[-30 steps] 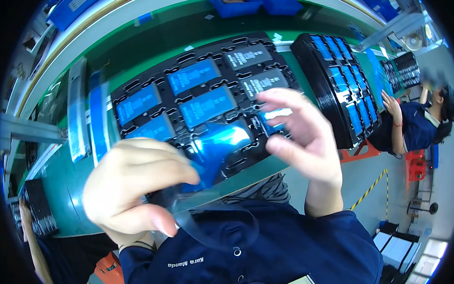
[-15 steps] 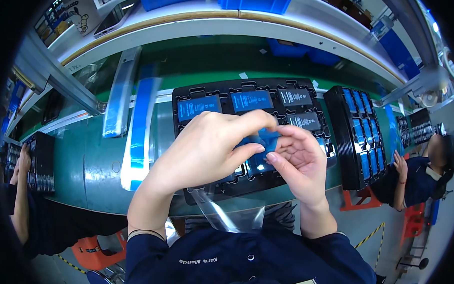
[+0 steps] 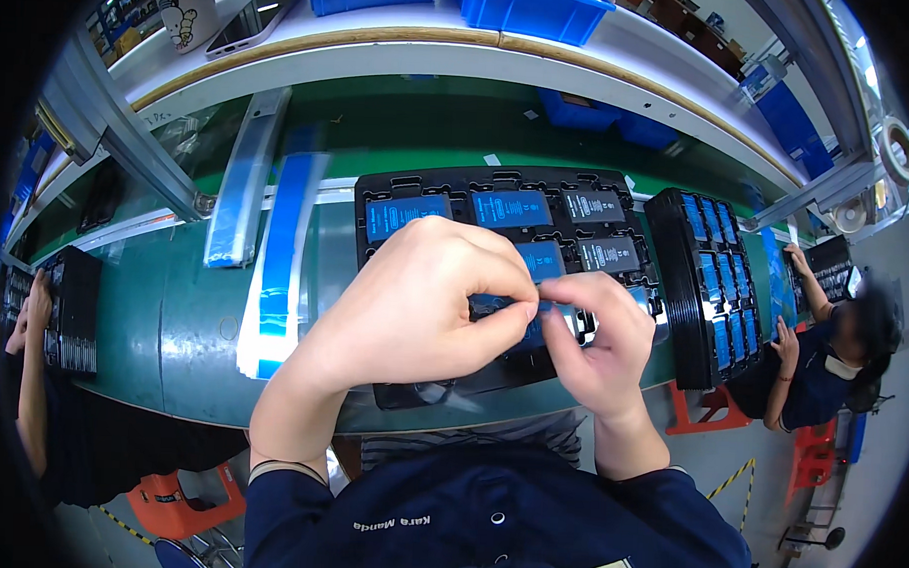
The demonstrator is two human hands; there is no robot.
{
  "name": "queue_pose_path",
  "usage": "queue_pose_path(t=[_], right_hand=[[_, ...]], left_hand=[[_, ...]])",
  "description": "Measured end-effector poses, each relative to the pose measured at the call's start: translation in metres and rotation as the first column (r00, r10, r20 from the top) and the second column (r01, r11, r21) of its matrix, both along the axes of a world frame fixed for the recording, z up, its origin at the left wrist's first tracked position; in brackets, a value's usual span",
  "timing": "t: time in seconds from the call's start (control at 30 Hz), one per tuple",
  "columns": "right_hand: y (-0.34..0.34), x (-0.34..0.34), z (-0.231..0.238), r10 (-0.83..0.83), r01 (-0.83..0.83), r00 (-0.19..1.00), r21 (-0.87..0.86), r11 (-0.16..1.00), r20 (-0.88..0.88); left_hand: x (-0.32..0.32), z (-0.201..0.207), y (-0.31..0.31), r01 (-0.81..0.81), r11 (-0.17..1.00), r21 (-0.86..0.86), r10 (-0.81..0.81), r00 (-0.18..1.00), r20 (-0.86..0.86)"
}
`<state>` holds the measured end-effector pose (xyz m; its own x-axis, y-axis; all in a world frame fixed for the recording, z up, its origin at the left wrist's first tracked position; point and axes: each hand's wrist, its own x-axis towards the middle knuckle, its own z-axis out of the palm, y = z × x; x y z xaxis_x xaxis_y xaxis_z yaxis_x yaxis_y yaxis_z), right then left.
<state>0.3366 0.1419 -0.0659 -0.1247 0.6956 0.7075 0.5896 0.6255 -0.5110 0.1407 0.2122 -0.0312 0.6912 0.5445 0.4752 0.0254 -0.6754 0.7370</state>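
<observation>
Above a black moulded tray (image 3: 396, 395), my left hand (image 3: 404, 297) and my right hand (image 3: 610, 342) meet fingertip to fingertip. Each one pinches thumb against forefinger; whatever sits between the tips is too small or hidden to make out. In the tray's pockets lie flat, battery-like packs: a blue-faced pack (image 3: 509, 209) at the far side, a dark grey pack (image 3: 593, 206) to its right, and another grey pack (image 3: 608, 254) nearer. My hands cover part of the tray's near left area.
Left of the tray lie a blue-and-white film strip stack (image 3: 288, 233) and a clear-wrapped strip bundle (image 3: 239, 211). A tall stack of black trays (image 3: 678, 327) stands at right. A shelf (image 3: 382, 59) with blue bins (image 3: 537, 11) spans the back. Co-workers' hands show at both sides.
My fingertips have drawn together, and the blue film seen between them is now hidden. The clear film hanging below the tray's near edge is gone from there. My view has shifted slightly.
</observation>
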Motion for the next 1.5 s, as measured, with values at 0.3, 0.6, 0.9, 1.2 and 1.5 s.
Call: queue_pose_path(t=[0.3, 0.6, 0.9, 1.2, 1.5], right_hand=[[0.002, -0.007, -0.007, 0.13, -0.159, 0.98, 0.204, 0.966, 0.148], [0.002, -0.011, -0.003, 0.174, -0.208, 0.974, 0.268, 0.941, 0.146], [-0.001, -0.012, -0.005, 0.049, -0.104, 0.982, 0.307, 0.946, 0.182], [0.002, -0.006, -0.021, 0.18, -0.187, 0.981, 0.106, 0.977, 0.069], [0.023, 0.068, -0.028, -0.217, 0.082, 0.863, -0.298, 0.951, -0.456]], left_hand=[[-0.014, 0.008, 0.003, 0.058, 0.944, -0.324, -0.128, 0.972, -0.197], [-0.018, 0.008, 0.01, 0.116, 0.874, -0.472, -0.216, 0.963, -0.164], [-0.02, 0.002, 0.012, 0.068, 0.913, -0.402, -0.161, 0.966, -0.202], [-0.107, -0.042, 0.093, -0.62, 0.78, -0.086, 0.575, 0.764, -0.292], [-0.133, -0.099, 0.135, -0.799, 0.438, -0.412, 0.726, 0.585, -0.362]])
